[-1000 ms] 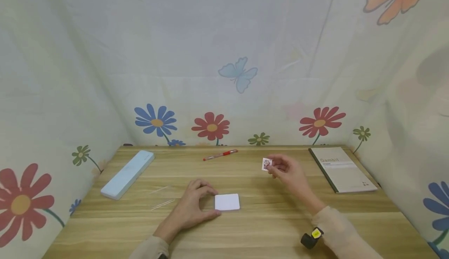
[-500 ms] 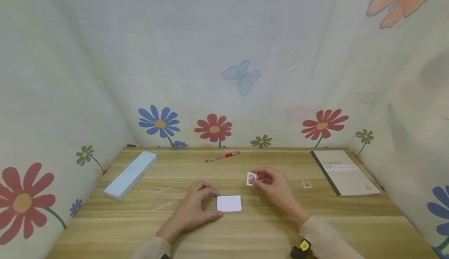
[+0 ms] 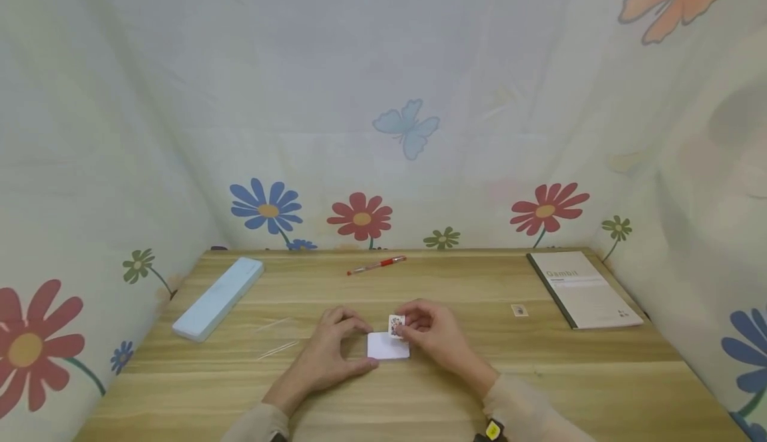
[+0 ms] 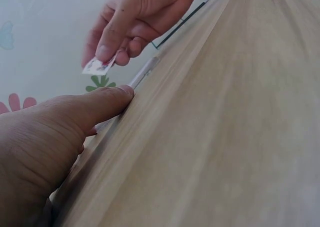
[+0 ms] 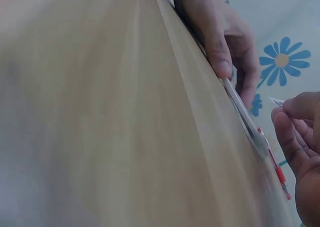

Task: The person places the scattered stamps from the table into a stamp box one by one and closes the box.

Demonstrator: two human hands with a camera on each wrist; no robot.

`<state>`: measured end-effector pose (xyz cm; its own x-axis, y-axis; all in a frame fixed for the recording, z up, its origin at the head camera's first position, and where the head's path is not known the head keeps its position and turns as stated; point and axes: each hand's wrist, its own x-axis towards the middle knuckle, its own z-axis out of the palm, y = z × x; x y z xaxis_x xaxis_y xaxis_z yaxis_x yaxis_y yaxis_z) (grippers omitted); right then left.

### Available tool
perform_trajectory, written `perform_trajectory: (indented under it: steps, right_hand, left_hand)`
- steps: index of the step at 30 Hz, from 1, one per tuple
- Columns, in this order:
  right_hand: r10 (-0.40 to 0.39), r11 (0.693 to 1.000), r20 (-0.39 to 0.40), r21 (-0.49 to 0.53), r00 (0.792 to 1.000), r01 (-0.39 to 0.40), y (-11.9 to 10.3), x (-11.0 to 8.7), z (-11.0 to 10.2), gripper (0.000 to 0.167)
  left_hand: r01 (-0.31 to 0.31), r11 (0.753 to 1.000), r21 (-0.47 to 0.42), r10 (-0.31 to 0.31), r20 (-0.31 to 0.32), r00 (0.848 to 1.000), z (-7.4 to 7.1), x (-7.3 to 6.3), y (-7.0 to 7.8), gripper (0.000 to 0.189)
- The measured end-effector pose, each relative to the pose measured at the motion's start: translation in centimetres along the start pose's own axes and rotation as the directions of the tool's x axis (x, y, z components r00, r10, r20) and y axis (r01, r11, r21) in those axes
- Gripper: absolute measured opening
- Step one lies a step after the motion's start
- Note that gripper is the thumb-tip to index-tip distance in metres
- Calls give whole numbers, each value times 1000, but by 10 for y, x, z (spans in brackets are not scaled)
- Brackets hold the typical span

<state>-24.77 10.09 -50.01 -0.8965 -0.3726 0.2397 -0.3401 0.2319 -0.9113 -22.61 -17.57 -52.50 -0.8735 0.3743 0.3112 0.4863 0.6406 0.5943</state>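
A small white rectangular pad (image 3: 385,348) lies on the wooden table in front of me. My left hand (image 3: 328,354) holds it at its left side, thumb on the near edge and fingers at the far edge. With thumb and fingertips, my right hand (image 3: 440,337) pinches a small white paper square (image 3: 393,326) bearing a colourful printed picture. The square overlaps the pad's far right part in the head view. The left wrist view shows this paper (image 4: 96,67) raised above the pad, tilted. Another small picture paper (image 3: 519,310) lies flat to the right.
A light blue long case (image 3: 218,299) lies on the left, with thin clear sticks (image 3: 278,349) nearer the left hand. A red pen (image 3: 376,266) lies at the back. On the right is a notebook (image 3: 590,292) with a dark spine. Flowered curtains surround the table (image 3: 455,402).
My right hand has carried the picture square leftward and nearer, from the right of the table to over the pad. The flat picture paper came out from behind the right arm. My left hand stays put.
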Motion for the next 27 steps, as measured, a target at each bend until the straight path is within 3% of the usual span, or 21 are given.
perform_trajectory:
  steps: [10, 27]
  right_hand:
    - [-39, 999, 47, -6, 998, 39, -3, 1, 22, 23]
    - [-139, 957, 35, -253, 990, 144, 0, -3, 31, 22]
  left_hand:
    - [5, 1000, -2, -5, 5, 1000, 2, 0, -1, 51]
    - [8, 1000, 15, -8, 0, 1000, 0, 1, 1, 52]
